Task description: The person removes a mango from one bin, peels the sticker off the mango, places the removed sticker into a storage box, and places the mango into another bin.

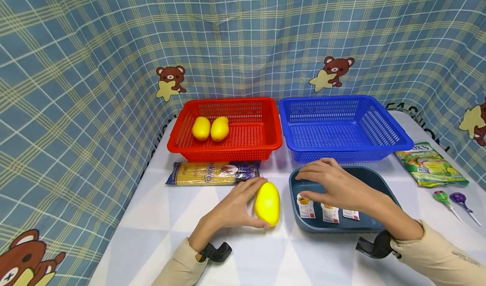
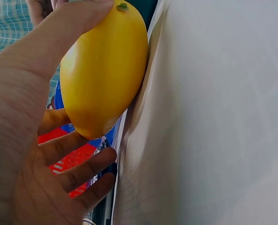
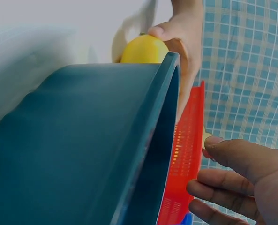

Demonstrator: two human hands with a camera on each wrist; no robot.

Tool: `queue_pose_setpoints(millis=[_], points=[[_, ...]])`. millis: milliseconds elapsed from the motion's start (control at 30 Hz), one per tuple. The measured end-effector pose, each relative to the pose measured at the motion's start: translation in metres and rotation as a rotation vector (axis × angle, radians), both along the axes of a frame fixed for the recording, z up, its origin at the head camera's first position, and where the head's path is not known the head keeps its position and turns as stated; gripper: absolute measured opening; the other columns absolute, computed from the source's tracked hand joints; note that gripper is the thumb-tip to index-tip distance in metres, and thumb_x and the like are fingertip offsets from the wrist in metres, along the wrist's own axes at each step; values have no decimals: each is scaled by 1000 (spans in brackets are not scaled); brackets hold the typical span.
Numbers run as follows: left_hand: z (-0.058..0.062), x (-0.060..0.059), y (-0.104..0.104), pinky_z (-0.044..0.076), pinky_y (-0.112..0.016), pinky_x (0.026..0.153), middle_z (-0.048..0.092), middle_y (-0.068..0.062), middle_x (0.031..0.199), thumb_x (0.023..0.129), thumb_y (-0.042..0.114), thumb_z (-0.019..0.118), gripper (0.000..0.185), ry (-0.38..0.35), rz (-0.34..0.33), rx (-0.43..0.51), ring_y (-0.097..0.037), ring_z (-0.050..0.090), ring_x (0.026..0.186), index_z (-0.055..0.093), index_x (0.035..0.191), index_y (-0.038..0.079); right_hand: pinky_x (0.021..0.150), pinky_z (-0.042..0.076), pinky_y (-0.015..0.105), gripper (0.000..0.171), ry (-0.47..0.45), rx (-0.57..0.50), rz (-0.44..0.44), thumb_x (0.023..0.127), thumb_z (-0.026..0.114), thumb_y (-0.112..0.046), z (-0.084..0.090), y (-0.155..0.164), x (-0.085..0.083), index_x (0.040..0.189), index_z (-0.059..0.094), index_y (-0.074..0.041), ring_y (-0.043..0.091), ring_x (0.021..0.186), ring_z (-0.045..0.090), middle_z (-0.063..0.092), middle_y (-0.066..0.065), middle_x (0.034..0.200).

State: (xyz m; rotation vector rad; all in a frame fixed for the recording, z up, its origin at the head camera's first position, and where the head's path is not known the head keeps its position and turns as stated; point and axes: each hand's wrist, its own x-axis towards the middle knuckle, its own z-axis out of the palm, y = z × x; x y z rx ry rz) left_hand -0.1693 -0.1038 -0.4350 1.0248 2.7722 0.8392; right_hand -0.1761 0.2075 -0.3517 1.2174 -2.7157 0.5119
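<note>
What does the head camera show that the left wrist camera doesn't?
Only the head view shows the two lemons already in the red basket, the small packets in the dark tray, the spaghetti pack, the lollipops and the right hand. Only the left wrist view shows the lemon's green stem end up close. Both show the left hand holding the yellow lemon.

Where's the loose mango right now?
In the head view the mango lies on the table, gripped by the left hand, just left of the dark tray and below the pasta packet.
</note>
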Motion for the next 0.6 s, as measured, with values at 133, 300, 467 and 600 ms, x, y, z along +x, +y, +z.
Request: queue_pose_setpoints(millis=[133, 300, 467, 600], points=[[0, 0, 0, 31, -46, 115, 29, 3, 161, 68, 68, 81, 113, -2, -1, 0, -21, 33, 142, 29, 159, 24, 104, 33, 54, 42, 0, -1, 14, 84, 83, -30, 0, -5, -1, 120, 73, -11, 24, 119, 57, 67, 2, 123], [0, 0, -1, 31, -46, 115, 30, 3, 161, 68, 68, 81, 114, 4, -4, 10, -20, 34, 141, 30, 158, 23, 104, 33, 57, 42, -2, 5, 25, 84, 83, -29, -1, -11, 0, 120, 72, -10, 25, 118, 57, 68, 2, 121], [0, 0, 0, 31, -47, 115, 29, 5, 161, 68, 70, 80, 113, 4, -5, 12, -20, 34, 141, 30, 158, 23, 105, 33, 56, 42, -6, 9, 19, 84, 83, -30, -2, -16, 0, 120, 73, -12, 24, 118, 57, 69, 0, 119], [0, -1, 0, 32, -47, 114, 29, 6, 161, 69, 70, 79, 113, -2, -5, 9, -20, 34, 141, 30, 158, 24, 105, 33, 56, 42, 11, 1, 38, 84, 82, -30, -2, -20, 0, 120, 72, -12, 23, 118, 57, 68, 0, 119]])
